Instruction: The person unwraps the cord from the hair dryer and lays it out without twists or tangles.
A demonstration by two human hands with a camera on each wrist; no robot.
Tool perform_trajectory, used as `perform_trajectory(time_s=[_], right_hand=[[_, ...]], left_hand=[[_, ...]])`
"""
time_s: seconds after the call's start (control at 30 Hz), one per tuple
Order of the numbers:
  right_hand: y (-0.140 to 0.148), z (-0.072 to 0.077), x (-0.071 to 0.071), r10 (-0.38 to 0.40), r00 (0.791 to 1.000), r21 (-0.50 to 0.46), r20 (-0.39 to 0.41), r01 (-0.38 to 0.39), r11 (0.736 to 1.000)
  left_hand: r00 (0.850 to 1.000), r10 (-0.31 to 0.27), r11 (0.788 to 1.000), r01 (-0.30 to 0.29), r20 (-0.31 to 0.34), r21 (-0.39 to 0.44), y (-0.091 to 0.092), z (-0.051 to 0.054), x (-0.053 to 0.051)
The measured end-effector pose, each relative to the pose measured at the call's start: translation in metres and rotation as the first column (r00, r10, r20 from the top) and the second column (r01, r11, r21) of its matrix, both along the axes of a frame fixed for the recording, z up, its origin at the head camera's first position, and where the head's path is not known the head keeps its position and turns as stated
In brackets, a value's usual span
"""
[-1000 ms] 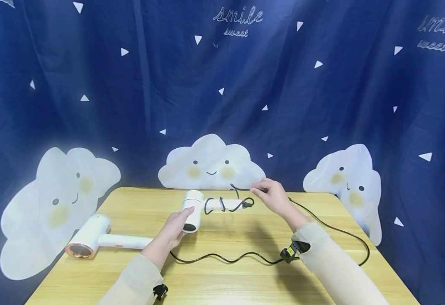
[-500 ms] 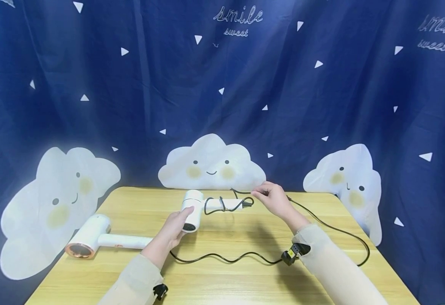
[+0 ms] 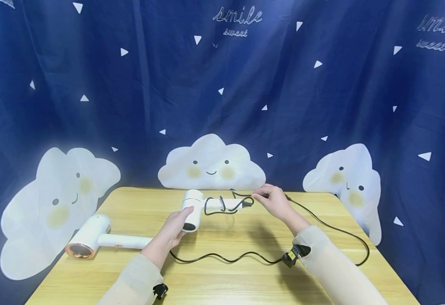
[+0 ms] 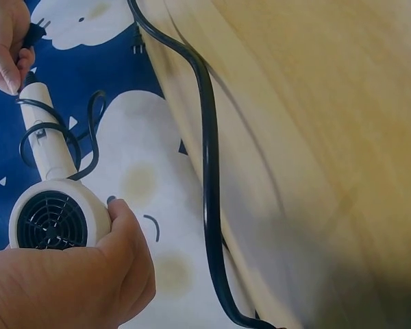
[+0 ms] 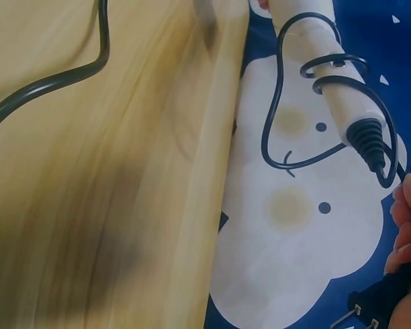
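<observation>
In the head view, my left hand (image 3: 174, 228) grips the barrel of a small white hair dryer (image 3: 193, 214), its handle pointing right. The dryer's dark cord (image 5: 268, 130) winds loosely round the handle, and one slack loop hangs off it. My right hand (image 3: 273, 201) pinches this cord beyond the handle's end. A two-pin plug (image 5: 380, 301) sticks out below its fingers in the right wrist view. The dryer's round grille (image 4: 53, 223) shows in the left wrist view, above my left hand.
A larger white hair dryer (image 3: 89, 237) with a copper-coloured rim lies at the table's left. Its black cord (image 3: 226, 258) runs across the wooden table (image 3: 215, 284) and curves up the right side. A second plug (image 4: 138, 42) shows near the table edge. Behind hangs a blue curtain (image 3: 222, 114).
My right hand has come down slightly with the cord. The cord round the handle has slackened, its loop sagging lower. My left hand and the dryer have hardly moved.
</observation>
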State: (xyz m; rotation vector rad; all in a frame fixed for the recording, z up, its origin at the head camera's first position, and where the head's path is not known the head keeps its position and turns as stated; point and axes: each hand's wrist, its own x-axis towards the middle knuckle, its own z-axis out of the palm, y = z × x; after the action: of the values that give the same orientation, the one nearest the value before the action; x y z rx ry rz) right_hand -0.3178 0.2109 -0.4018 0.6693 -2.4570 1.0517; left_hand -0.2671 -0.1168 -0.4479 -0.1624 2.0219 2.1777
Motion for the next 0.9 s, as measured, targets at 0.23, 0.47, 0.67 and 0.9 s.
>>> perform_trajectory(time_s=[0.23,0.47,0.67,0.9], right_hand=[[0.001,-0.004,-0.001,-0.02,1.0,-0.006,0.023,0.02,1.0],[0.003,-0.005,0.001,-0.029,0.999,-0.008,0.019,0.03,1.0],[0.006,-0.009,0.002,-0.023,0.999,0.019,0.04,0.023,1.0],[0.007,-0.013,0.002,-0.005,0.999,0.023,0.034,0.005,1.0]], left_hand=[[1.0,-0.003,1.0,0.003,0.004,-0.008,-0.001,0.0,0.0],[1.0,-0.004,1.0,0.004,0.003,-0.001,-0.003,0.0,0.0],[1.0,-0.001,1.0,0.001,0.0,-0.004,-0.005,-0.001,0.0],[1.0,0.009,1.0,-0.009,0.001,0.003,-0.008,-0.001,-0.001]])
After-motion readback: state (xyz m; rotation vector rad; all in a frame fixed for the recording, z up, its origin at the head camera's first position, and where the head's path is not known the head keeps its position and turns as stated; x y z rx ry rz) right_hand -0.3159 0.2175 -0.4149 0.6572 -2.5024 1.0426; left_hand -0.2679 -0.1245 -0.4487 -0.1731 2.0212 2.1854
